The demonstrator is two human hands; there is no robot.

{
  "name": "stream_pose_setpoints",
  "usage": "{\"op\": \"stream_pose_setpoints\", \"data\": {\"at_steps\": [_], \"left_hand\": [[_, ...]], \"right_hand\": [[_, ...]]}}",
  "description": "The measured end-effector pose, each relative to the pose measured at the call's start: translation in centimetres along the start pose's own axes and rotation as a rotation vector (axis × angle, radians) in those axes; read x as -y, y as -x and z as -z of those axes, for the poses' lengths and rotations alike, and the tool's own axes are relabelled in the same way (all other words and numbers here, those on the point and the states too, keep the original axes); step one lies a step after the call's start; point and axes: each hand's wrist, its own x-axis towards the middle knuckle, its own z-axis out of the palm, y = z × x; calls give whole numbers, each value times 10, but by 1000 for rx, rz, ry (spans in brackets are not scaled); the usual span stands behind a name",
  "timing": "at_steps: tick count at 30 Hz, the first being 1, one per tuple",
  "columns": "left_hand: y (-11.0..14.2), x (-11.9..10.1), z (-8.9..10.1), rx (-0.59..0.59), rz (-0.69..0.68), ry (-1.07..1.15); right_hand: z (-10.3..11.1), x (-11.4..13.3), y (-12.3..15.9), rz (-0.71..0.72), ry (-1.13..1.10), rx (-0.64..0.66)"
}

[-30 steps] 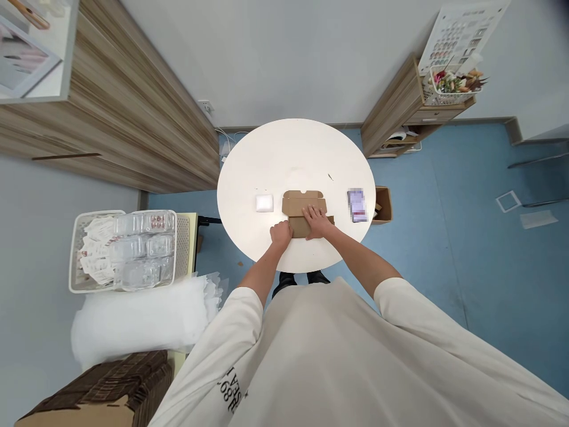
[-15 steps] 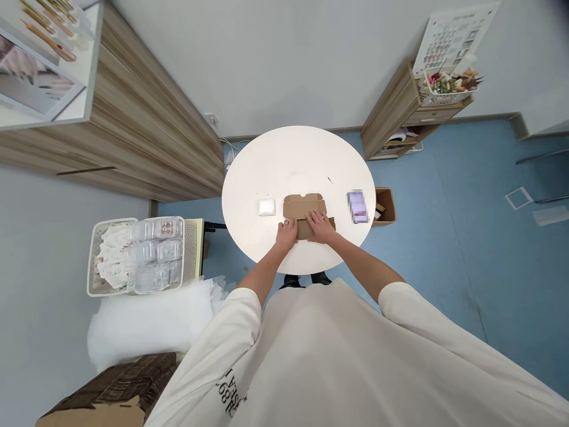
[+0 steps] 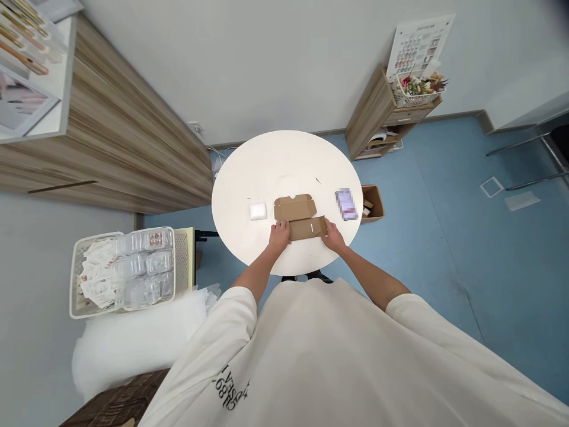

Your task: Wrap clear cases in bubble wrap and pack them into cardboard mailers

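Observation:
A brown cardboard box (image 3: 304, 229) lies partly folded on the round white table (image 3: 284, 160), its lid panel (image 3: 295, 209) spread flat on the far side. My left hand (image 3: 280, 234) is closed on the box's left end. At the opposite end, my right hand (image 3: 333, 236) grips the raised side flap, fingers behind it and thumb nearer me. A small white mark or slot shows on the near panel between the hands. To the left of the box lies a small white packet (image 3: 258, 211).
A blurred purple phone-like item (image 3: 346, 204) lies at the table's right side. Below that edge, an open carton (image 3: 372, 203) stands on the floor. To the left is a white basket (image 3: 174, 267) with clear plastic boxes; a wood-grain cabinet (image 3: 133, 112) rises beyond it.
My right hand has moved from lying flat on the near panel to the right end flap, which now stands up. My left hand stays at the left end. The view has shifted slightly.

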Motion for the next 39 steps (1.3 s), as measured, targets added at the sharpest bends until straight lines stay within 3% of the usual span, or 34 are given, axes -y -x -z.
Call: {"op": "stream_pose_setpoints", "data": {"at_steps": [8, 17, 24, 31, 39], "left_hand": [[-2, -2, -3, 11, 26, 50], [-3, 0, 2, 17, 10, 74], [-3, 0, 2, 6, 2, 74], [-4, 2, -5, -27, -20, 52], [-7, 3, -13, -29, -16, 49]], "right_hand": [[-7, 29, -16, -79, -38, -10], [-6, 55, -6, -65, -87, -1], [-14, 55, -13, -128, -197, -14], [-14, 55, -22, -219, -12, 20], [-6, 63, -32, -157, 213, 44]]}}
